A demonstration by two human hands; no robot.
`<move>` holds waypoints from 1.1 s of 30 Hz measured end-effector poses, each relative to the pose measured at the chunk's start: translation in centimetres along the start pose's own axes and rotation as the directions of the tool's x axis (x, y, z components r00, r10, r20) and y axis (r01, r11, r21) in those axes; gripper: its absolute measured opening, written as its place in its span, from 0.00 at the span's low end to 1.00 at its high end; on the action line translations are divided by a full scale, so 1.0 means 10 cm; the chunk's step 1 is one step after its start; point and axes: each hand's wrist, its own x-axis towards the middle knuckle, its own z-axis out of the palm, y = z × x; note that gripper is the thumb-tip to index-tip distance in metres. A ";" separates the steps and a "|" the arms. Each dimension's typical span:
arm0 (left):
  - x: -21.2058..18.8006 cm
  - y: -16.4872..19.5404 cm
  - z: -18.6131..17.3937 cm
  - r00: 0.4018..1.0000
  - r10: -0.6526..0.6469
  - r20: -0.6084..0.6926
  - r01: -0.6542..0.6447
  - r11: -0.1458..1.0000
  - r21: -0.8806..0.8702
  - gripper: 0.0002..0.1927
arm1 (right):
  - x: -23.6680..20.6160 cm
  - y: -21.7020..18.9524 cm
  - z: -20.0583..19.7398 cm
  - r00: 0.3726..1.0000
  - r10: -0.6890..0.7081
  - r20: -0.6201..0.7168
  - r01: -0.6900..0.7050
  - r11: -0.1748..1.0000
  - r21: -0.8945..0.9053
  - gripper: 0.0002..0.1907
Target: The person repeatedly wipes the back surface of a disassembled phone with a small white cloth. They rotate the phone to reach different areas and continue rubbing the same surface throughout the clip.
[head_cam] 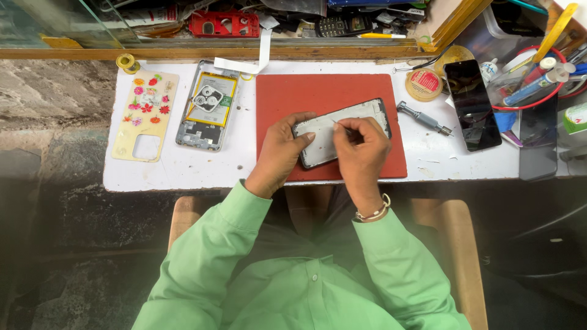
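Observation:
A phone display panel (330, 127) lies back side up, whitish with a dark rim, on a red work mat (391, 98). My left hand (279, 153) rests on the mat and grips the panel's left end with thumb and fingers. My right hand (363, 146) is closed around a thin metal tool (341, 126), likely tweezers, whose tip touches the panel's middle. A bracelet sits on my right wrist.
Left of the mat lie an opened phone body (208, 107) with a yellow battery and a flowered cream phone case (143, 113). To the right are a grey screwdriver (423, 118), a round tin (423, 84), a dark phone (472, 104) and a tub of tubes (532, 79).

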 end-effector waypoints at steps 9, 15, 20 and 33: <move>0.02 -0.04 0.03 1.000 0.014 -0.008 -0.014 1.000 0.023 0.21 | 0.01 -0.09 0.15 0.998 -0.068 0.011 0.069 0.997 -0.031 0.03; 0.02 -0.04 0.04 1.000 0.013 -0.005 -0.012 1.000 0.029 0.20 | 0.02 -0.04 0.16 0.997 -0.077 0.010 0.077 0.995 -0.060 0.03; 0.01 -0.02 0.04 1.000 0.015 -0.013 -0.014 0.998 0.059 0.20 | 0.02 -0.03 0.16 0.997 -0.076 0.011 0.076 0.996 -0.044 0.03; 0.02 -0.04 0.05 1.000 0.003 -0.026 -0.002 0.998 0.056 0.21 | 0.06 0.01 0.18 0.993 -0.112 -0.028 0.108 0.989 -0.105 0.03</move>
